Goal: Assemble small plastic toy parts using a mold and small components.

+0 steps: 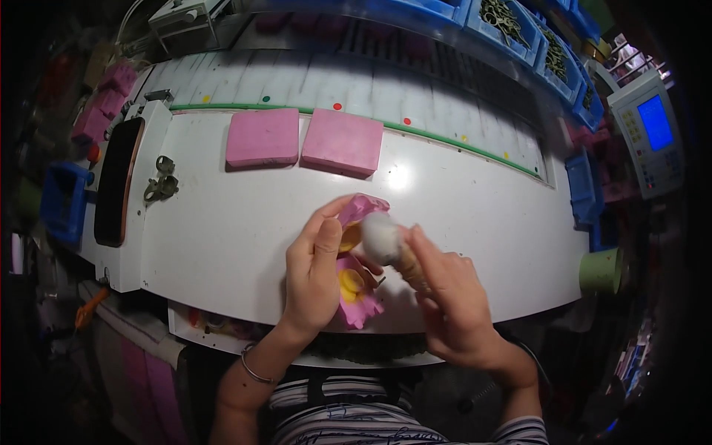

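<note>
While the left hand point(313, 274) is curling its fingers around a ragged pink piece point(359, 312) and the right hand point(454, 304) is grasping a white-headed tool point(383, 240) (blurred) beside it, work is seemingly going on unfinished, two pink blocks point(262, 139) lying beyond the fingertips.

The head view originates at the left fisheye camera worn on my head. It faces down and slightly forward over the flat, glossy white worktop point(497, 245). My bare left hand point(311, 274) and bare right hand point(456, 300) lie near the lens, around frame centre; my striped fabric top point(352, 423) borders 6 o'clock. Blue plastic bins point(493, 38) at 1 o'clock stand farther off.
</note>
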Demonstrator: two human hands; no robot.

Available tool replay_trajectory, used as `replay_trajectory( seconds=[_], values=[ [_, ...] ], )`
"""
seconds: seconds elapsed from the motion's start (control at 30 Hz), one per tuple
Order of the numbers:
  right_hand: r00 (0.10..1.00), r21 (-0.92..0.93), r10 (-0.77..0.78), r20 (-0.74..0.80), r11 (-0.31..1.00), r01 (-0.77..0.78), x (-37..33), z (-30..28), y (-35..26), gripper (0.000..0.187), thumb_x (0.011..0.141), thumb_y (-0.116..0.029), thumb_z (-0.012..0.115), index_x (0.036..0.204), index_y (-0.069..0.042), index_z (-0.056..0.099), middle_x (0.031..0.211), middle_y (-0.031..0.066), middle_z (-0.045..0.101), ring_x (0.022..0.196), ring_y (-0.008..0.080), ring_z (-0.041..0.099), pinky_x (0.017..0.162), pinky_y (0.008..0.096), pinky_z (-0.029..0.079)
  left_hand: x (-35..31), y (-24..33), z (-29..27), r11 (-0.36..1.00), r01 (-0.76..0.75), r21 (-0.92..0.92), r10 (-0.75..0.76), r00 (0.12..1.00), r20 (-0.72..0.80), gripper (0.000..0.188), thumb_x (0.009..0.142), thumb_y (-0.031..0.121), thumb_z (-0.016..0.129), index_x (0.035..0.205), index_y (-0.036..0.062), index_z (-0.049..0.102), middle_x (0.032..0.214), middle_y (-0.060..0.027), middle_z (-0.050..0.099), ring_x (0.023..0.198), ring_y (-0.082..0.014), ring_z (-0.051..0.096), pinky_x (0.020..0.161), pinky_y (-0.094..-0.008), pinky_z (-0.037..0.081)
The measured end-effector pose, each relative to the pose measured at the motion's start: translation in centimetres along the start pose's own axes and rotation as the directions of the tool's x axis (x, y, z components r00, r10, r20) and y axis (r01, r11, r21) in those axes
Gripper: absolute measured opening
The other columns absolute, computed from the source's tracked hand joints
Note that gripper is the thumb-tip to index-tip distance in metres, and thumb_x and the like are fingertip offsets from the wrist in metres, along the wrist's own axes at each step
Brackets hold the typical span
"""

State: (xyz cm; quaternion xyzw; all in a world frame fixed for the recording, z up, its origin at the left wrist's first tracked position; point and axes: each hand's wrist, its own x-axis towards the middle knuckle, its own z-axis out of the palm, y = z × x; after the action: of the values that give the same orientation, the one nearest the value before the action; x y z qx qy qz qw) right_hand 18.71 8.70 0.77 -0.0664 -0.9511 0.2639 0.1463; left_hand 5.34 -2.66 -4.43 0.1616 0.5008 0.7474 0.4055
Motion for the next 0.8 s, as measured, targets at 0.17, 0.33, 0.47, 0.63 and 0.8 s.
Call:
replay_trajectory(
  seconds=[0.17, 0.33, 0.47, 0.63, 0.8],
  values=[
    [0.936, 0.079, 0.018, 0.351, 0.996, -0.049, 0.5, -1.7, -0.4, 0.079, 0.057, 0.008, 0.052, 0.134, -0.004, 0.044, 0.133, 0.0149, 0.047, 0.075, 0.0264, 0.050, 0.072, 0.0332, 0.039, 0.5, 0.2, -0.4, 0.865, -0.369, 0.341, 0.343, 0.929, 0.137, 0.052, 0.099, 0.036, 0.038, 0.131, -0.0049, 0.038, 0.115, -0.0251, 0.059, 0.088, -0.0188, 0.063, 0.078, -0.0273, 0.050],
    [0.896, 0.279, 0.015, 0.444, 0.948, -0.154, 1.1, -3.0, 1.1, 0.077, 0.059, 0.014, 0.047, 0.134, -0.002, 0.043, 0.133, 0.0191, 0.046, 0.083, 0.0288, 0.054, 0.076, 0.0333, 0.040, 0.4, 0.4, -1.2, 0.894, -0.343, 0.288, 0.317, 0.939, 0.133, 0.052, 0.098, 0.037, 0.039, 0.130, -0.0047, 0.039, 0.114, -0.0232, 0.060, 0.083, -0.0173, 0.063, 0.074, -0.0271, 0.050],
    [0.945, 0.299, 0.047, 0.323, 0.943, -0.149, -0.1, -0.5, -0.4, 0.081, 0.060, 0.013, 0.050, 0.138, -0.004, 0.036, 0.138, 0.0186, 0.041, 0.077, 0.0321, 0.051, 0.073, 0.0372, 0.041, 0.8, 0.4, -0.8, 0.808, -0.416, 0.417, 0.415, 0.904, 0.098, 0.059, 0.098, 0.045, 0.032, 0.130, -0.0039, 0.037, 0.108, -0.0187, 0.060, 0.084, -0.0194, 0.063, 0.073, -0.0290, 0.051],
    [0.963, 0.620, 0.093, 0.254, 0.748, -0.236, -1.1, 0.5, 0.4, 0.083, 0.058, 0.011, 0.053, 0.138, -0.001, 0.036, 0.141, 0.0182, 0.037, 0.078, 0.0283, 0.051, 0.073, 0.0326, 0.041, 0.8, 0.0, -0.8, 0.874, -0.451, 0.181, 0.466, 0.883, -0.054, 0.053, 0.100, 0.037, 0.032, 0.127, -0.0079, 0.040, 0.110, -0.0180, 0.060, 0.079, -0.0202, 0.064, 0.068, -0.0277, 0.051],
    [0.982, 0.142, -0.040, 0.186, 0.990, 0.013, -0.6, 0.7, -1.7, 0.085, 0.054, 0.007, 0.055, 0.137, -0.002, 0.039, 0.144, 0.0138, 0.037, 0.081, 0.0230, 0.051, 0.076, 0.0322, 0.039, 0.9, 0.0, -0.8, 0.846, -0.482, 0.228, 0.512, 0.854, -0.094, 0.052, 0.100, 0.035, 0.031, 0.122, -0.0105, 0.043, 0.125, -0.0201, 0.050, 0.079, -0.0227, 0.065, 0.067, -0.0284, 0.052]
  ],
)
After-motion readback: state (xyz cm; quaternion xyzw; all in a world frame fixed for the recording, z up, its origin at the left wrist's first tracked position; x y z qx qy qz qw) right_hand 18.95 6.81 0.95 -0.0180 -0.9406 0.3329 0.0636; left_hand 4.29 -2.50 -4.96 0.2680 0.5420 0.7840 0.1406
